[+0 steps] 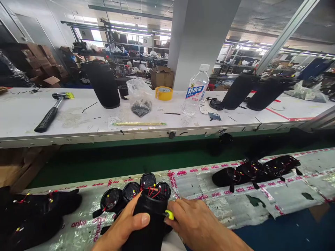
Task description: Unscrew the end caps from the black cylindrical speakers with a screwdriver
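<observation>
My left hand (123,223) is wrapped round a black cylindrical housing (150,226), which looks like a portable speaker body. Its open top faces up, with red wires (154,191) and small connectors showing inside. Against the right side of its rim is my right hand (195,218), closed round a small tool with a yellow-green end (169,214); the fingers hide the rest of it, so its kind is unclear. Just beyond the housing stand several similar black cylinders (111,199) with wires at their tops.
On the white bench (78,122) are a hammer (53,111), an upright black cylinder (102,85), yellow tape (164,93), a plastic bag (140,96), a water bottle (195,90) and two tilted cylinders (239,91). More black housings (255,170) lie on the taped lower surface (209,205).
</observation>
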The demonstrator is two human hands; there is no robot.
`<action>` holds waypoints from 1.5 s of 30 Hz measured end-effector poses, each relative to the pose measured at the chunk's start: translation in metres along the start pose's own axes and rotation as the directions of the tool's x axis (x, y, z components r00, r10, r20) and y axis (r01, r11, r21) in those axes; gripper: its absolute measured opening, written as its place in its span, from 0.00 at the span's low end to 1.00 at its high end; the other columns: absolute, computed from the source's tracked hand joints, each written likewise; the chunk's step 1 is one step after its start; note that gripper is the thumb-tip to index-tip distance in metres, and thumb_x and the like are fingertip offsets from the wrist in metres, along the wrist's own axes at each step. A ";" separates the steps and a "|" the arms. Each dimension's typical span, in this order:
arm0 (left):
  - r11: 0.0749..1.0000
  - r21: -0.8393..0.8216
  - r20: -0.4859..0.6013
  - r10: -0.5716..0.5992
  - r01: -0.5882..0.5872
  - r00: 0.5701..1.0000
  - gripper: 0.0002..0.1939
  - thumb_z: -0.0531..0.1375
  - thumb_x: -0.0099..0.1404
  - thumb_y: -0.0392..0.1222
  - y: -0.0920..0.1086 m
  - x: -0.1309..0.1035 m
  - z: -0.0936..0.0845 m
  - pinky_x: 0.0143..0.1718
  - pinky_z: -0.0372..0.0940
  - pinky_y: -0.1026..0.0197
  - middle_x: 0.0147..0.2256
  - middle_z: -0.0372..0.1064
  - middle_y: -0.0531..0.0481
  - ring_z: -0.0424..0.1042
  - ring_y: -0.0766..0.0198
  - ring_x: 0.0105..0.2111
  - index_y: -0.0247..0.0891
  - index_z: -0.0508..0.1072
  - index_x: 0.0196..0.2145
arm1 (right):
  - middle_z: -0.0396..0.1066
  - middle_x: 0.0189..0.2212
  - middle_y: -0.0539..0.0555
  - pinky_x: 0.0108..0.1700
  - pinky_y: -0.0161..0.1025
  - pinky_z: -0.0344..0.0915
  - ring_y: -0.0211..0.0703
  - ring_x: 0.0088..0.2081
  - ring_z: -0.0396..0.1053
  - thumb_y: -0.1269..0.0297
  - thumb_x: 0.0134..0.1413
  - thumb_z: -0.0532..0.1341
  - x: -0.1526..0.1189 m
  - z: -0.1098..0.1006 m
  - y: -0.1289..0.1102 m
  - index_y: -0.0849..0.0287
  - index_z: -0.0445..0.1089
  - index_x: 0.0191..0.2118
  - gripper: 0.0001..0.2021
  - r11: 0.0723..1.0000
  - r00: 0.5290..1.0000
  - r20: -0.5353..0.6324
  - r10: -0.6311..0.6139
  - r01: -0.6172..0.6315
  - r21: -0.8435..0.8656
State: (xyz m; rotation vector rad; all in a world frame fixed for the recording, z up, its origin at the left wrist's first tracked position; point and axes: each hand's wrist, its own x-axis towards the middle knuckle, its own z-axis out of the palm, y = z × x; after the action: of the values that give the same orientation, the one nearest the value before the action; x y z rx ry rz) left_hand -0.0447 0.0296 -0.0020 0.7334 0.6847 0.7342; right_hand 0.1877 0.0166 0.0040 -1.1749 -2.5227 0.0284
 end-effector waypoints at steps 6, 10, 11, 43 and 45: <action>0.998 0.040 -0.062 -0.037 0.039 0.997 0.32 0.70 0.57 0.54 -0.001 -0.002 -0.001 0.49 0.68 0.49 0.48 0.80 0.42 0.75 0.41 0.52 0.42 0.74 0.57 | 0.71 0.29 0.43 0.26 0.42 0.55 0.43 0.27 0.74 0.64 0.60 0.70 0.002 -0.002 -0.001 0.51 0.58 0.40 0.17 0.999 0.999 0.043 -0.012 0.013 -0.029; 0.998 0.049 -0.074 -0.047 0.050 0.996 0.33 0.70 0.56 0.55 0.000 -0.003 -0.001 0.48 0.68 0.49 0.48 0.80 0.42 0.76 0.41 0.50 0.40 0.74 0.57 | 0.71 0.29 0.44 0.26 0.42 0.54 0.43 0.26 0.74 0.65 0.62 0.69 0.003 -0.003 -0.001 0.52 0.57 0.40 0.16 0.999 0.997 0.066 -0.025 0.028 -0.039; 0.997 0.058 -0.085 -0.051 0.056 0.995 0.34 0.70 0.56 0.55 0.001 -0.003 -0.001 0.49 0.68 0.48 0.48 0.80 0.42 0.76 0.41 0.50 0.41 0.74 0.57 | 0.71 0.29 0.44 0.25 0.42 0.54 0.43 0.26 0.74 0.66 0.62 0.68 0.003 -0.004 -0.002 0.52 0.57 0.40 0.16 0.998 0.996 0.083 -0.026 0.030 -0.046; 0.988 0.152 -0.189 0.015 0.014 0.982 0.43 0.67 0.62 0.56 -0.015 -0.009 0.003 0.72 0.48 0.41 0.67 0.66 0.44 0.58 0.43 0.70 0.47 0.58 0.71 | 0.74 0.31 0.50 0.34 0.40 0.68 0.46 0.32 0.72 0.43 0.59 0.64 -0.002 0.011 0.008 0.54 0.72 0.47 0.21 0.354 0.808 0.313 0.500 -0.520 0.778; 0.993 0.117 -0.207 0.018 0.006 0.978 0.48 0.71 0.58 0.56 -0.016 -0.007 0.006 0.70 0.52 0.41 0.66 0.67 0.41 0.60 0.42 0.68 0.46 0.58 0.70 | 0.73 0.31 0.49 0.32 0.39 0.67 0.45 0.31 0.70 0.39 0.59 0.63 -0.005 0.016 0.009 0.55 0.70 0.48 0.24 0.154 0.793 0.368 0.486 -0.492 0.857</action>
State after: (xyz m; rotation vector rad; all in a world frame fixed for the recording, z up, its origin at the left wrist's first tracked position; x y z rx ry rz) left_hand -0.0388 0.0139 -0.0092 0.7726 0.9222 0.7878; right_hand 0.1919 0.0211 -0.0145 -1.2910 -1.3857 1.4668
